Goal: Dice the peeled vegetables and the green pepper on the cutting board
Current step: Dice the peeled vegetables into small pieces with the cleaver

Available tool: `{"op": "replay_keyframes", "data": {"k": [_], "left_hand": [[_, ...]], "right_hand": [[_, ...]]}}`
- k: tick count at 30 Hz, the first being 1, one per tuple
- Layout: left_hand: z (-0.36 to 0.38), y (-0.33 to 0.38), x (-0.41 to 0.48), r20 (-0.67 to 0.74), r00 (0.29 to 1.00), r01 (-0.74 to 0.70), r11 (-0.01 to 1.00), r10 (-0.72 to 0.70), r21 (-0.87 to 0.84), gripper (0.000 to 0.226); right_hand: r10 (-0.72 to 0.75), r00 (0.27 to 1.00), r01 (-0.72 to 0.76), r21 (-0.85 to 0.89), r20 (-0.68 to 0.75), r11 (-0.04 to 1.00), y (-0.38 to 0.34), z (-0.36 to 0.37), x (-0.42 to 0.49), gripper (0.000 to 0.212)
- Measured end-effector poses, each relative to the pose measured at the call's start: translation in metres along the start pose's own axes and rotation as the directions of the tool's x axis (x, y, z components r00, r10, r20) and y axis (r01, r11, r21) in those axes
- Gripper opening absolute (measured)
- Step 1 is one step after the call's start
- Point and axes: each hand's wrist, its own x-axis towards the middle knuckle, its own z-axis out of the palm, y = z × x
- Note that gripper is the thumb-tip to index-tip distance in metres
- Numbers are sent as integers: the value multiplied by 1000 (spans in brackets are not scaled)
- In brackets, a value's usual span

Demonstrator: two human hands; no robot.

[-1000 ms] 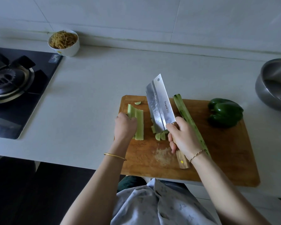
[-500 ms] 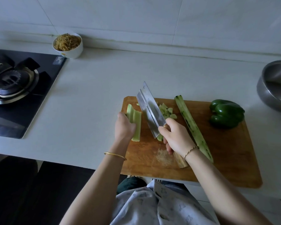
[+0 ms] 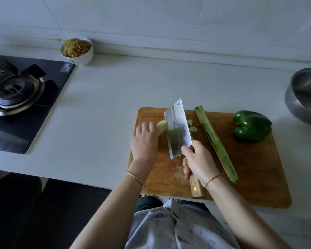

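Observation:
A wooden cutting board (image 3: 255, 180) lies on the counter. My left hand (image 3: 144, 141) holds down pale green peeled vegetable strips (image 3: 161, 127) near the board's far left; most of the strips are hidden under it. My right hand (image 3: 197, 161) grips the wooden handle of a cleaver (image 3: 178, 128), whose blade stands just right of my left fingers, over the strips. Diced pieces (image 3: 192, 127) lie right of the blade. A long peeled vegetable half (image 3: 215, 142) lies diagonally mid-board. A whole green pepper (image 3: 251, 125) sits at the board's far right.
A white bowl of shredded food (image 3: 77, 51) stands by the back wall. A gas stove (image 3: 16, 97) is set into the counter at the left. A steel bowl (image 3: 305, 97) sits at the right edge. The counter's front edge runs just below the board.
The cleaver has swung from tilted flat with the diced pieces pushed away to upright beside my left fingers. My left hand has slid further up over the strips.

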Motion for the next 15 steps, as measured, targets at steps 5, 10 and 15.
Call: {"op": "replay_keyframes", "data": {"k": [5,10,15], "left_hand": [[12,8,-15,81,994,-71,997,70,9,31],[13,2,-19,104,983,-152,988,148,31,32],[9,-11,-18,132,979,-159,987,157,7,31]], "right_hand": [[-44,999,43,-23,-21,999,-3,-11,-3,31],[-54,998,51,-73,-32,996,-5,-14,-1,22],[-77,997,74,-111,-25,991,-5,-12,-2,21]]}}
